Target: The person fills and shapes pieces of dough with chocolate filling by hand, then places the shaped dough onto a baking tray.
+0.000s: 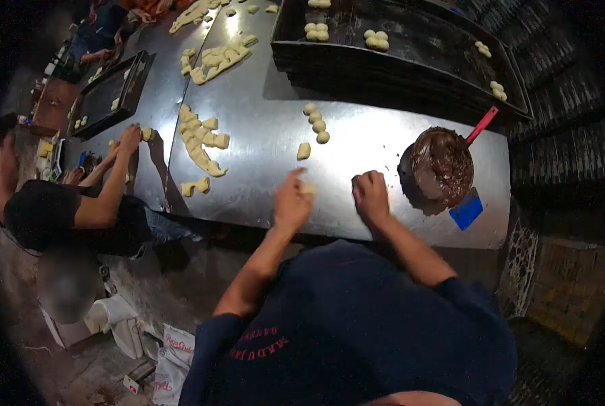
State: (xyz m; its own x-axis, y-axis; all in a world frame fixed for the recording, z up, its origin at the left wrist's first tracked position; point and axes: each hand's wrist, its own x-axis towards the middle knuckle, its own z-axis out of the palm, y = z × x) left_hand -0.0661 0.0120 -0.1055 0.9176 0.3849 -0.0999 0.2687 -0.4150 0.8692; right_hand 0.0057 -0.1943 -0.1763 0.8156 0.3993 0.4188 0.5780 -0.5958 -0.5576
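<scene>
My left hand is over the near part of the steel table, index finger pointing away from me. A pale piece of dough shows at its thumb side, seemingly held by the slightly blurred fingers. To the right, my right hand rests on the metal with its fingers curled in; whatever lies beneath them is hidden. Just beyond my left hand sits a loose cut dough piece. Farther away, several dough balls stand touching in a short row.
Right of my hands stands a bowl of brown filling with a red-handled tool and a blue scraper. Cut dough lies left. Black trays rise at the back. A co-worker handles dough at left.
</scene>
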